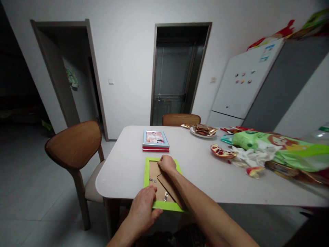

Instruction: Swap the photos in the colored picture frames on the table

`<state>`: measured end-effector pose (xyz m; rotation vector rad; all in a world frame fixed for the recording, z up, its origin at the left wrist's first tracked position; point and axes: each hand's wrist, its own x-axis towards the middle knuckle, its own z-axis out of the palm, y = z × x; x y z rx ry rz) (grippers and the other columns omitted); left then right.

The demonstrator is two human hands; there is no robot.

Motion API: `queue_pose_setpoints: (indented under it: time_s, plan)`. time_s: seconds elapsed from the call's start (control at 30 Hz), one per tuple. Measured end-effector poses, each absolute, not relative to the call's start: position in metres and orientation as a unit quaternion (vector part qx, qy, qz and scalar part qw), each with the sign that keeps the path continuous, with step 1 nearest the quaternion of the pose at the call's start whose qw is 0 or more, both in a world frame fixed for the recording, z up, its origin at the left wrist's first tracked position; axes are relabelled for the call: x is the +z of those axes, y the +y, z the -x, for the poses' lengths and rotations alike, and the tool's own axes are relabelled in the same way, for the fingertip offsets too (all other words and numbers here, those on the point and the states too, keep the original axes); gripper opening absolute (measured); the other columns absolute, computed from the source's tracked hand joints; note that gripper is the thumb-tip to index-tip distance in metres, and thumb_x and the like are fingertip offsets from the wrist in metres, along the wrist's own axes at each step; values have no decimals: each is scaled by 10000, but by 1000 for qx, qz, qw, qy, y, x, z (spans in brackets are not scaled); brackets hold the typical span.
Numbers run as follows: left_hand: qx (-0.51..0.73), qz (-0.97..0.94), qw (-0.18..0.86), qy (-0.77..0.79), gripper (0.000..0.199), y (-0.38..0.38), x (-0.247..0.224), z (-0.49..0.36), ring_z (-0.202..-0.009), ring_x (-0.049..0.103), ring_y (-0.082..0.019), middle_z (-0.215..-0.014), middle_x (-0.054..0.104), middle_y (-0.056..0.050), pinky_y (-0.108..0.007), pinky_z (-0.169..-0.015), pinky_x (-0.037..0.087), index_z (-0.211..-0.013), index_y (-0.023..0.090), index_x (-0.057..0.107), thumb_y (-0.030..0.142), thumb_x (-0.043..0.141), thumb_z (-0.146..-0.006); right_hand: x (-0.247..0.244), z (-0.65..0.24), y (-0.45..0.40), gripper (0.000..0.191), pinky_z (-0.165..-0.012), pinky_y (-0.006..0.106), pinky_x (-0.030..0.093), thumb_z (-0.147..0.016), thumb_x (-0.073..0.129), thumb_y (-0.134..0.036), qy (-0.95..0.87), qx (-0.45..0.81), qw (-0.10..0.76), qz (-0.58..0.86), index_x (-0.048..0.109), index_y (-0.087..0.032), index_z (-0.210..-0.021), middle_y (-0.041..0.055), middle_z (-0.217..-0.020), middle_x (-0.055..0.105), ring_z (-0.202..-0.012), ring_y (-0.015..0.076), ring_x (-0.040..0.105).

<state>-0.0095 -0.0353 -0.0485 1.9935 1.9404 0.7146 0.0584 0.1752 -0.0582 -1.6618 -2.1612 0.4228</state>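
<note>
A lime-green picture frame (146, 173) lies face down at the table's near edge, its brown backing board (153, 169) showing. A brown stand flap (167, 185) slants across the board, partly hidden under my right forearm. Small metal hangers (166, 196) sit on the backing. My left hand (143, 205) grips the frame's near left corner, fingers on top and thumb along the near edge. At the far edge of the backing, my right hand (167, 164) is closed with curled fingers; what its fingertips pinch or press is hidden.
Beyond the frame is a stack of picture frames (156, 140), a light-blue one on top. To the right are a plate (203, 136) of wrapped packets, a cut pomegranate (223, 152), crumpled tissues (253, 157) and a green package (290, 147). A wooden chair (77, 144) stands left.
</note>
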Motion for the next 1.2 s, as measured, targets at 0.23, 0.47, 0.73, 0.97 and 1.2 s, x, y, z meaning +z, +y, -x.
queue_pose_setpoints:
  time_s: [0.23,0.47,0.73,0.97,1.2]
  plan:
    - [213,-683,125,687,433,-38,-40,7,-1114,415,-212,-1200,481,-83,-346,-979,280,-1040,165,479,260,607,-637,-57,-59,177,142,-526,232,351,-637,536,-248,-767,171,218,578,631,-179,-717,76,-792,649,-712,183,578]
    - [166,-711,115,673,514,-26,-33,-19,-1212,287,-251,-1302,373,-81,-440,-1017,166,-1037,187,495,296,677,-568,-54,-77,181,165,-574,198,367,-665,515,-234,-782,216,250,529,661,-168,-702,43,-720,663,-675,135,579]
    - [133,-746,112,643,544,-12,-36,-32,-1215,282,-278,-1307,365,-121,-457,-1006,198,-1095,151,467,246,651,-592,-41,-72,170,215,-618,213,376,-684,459,-246,-775,267,324,472,659,-168,-691,41,-732,662,-695,144,576]
    - [222,-745,122,617,386,-11,-40,-26,-1214,292,-266,-1297,381,-125,-467,-996,223,-1016,149,489,124,543,-634,-30,-144,154,285,-549,217,403,-695,445,-327,-683,371,406,480,616,-146,-833,47,-782,644,-668,140,568]
    - [609,-551,202,534,160,-2,-3,-41,-1011,497,-202,-1071,531,-93,-353,-860,391,-908,177,470,193,464,-748,-45,-145,89,396,-538,260,441,-691,531,-379,-427,710,388,403,500,-155,-1016,70,-778,632,-587,139,588]
